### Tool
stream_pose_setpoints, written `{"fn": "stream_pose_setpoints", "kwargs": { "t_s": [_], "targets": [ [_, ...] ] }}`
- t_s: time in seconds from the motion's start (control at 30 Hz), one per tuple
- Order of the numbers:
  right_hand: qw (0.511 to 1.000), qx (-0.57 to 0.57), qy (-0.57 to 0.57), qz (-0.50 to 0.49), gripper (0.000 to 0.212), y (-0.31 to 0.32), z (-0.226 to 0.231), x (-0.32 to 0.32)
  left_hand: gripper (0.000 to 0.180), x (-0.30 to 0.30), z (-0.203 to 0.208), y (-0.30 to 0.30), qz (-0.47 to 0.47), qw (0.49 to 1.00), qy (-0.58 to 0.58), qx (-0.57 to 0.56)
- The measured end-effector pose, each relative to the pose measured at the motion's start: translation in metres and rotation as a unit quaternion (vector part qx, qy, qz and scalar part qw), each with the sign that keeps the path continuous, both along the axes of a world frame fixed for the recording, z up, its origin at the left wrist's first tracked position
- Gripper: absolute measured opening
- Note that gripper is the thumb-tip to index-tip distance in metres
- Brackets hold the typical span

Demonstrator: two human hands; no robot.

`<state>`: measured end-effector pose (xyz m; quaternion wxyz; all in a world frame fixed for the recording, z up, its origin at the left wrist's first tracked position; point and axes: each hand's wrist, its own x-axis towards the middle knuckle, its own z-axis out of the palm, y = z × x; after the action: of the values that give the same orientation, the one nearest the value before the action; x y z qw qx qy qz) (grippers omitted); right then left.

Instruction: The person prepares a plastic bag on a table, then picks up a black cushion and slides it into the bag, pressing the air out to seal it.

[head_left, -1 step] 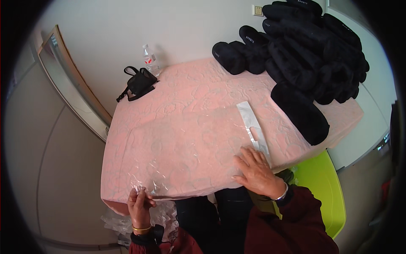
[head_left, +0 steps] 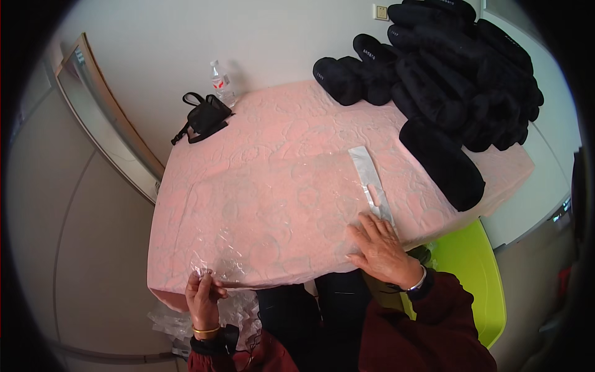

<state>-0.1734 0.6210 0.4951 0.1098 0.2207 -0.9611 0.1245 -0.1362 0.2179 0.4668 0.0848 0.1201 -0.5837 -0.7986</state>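
Observation:
A clear plastic bag (head_left: 279,201) lies flat on the pink cloth of the table, with a white strip (head_left: 363,166) along its right end that has a handle cut-out. At the near left corner of the bag, my left hand (head_left: 203,301) pinches the clear film between thumb and fingers. My right hand (head_left: 385,253) rests palm down, fingers stretched out, over the lower end of the white strip and the bag's near right corner.
Black plush cushions (head_left: 458,68) are heaped at the back right; one long cushion (head_left: 443,164) lies nearer. A black pouch (head_left: 207,116) and a plastic bottle (head_left: 218,80) stand at the back left. A lime-green bin (head_left: 471,279) sits below the table's right edge; crumpled clear plastic (head_left: 238,310) lies beside my left hand.
My right hand has shifted slightly to the right along the bag's near edge. My left hand keeps its pinch on the film, and the view has tilted a little.

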Motion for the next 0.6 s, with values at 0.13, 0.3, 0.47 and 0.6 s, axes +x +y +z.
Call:
{"fn": "stream_pose_setpoints", "kwargs": {
  "t_s": [0.13, 0.3, 0.47, 0.6],
  "targets": [
    [0.999, -0.035, -0.005, 0.017, 0.068, 0.017, -0.014, 0.005, 0.011, -0.013, 0.002, 0.001, 0.022, 1.000, 0.013, -0.008],
    [0.998, -0.043, -0.008, 0.046, 0.070, 0.011, 0.007, 0.008, 0.019, -0.013, -0.002, -0.006, 0.031, 0.998, 0.025, -0.051],
    [0.998, -0.003, -0.008, 0.065, 0.072, 0.010, -0.008, 0.009, 0.033, -0.005, 0.003, -0.013, 0.075, 0.990, 0.044, -0.111],
    [0.996, -0.017, 0.010, 0.092, 0.071, 0.001, 0.001, 0.009, 0.054, -0.007, 0.012, 0.022, 0.278, 0.802, 0.218, -0.482]
  ]
}}
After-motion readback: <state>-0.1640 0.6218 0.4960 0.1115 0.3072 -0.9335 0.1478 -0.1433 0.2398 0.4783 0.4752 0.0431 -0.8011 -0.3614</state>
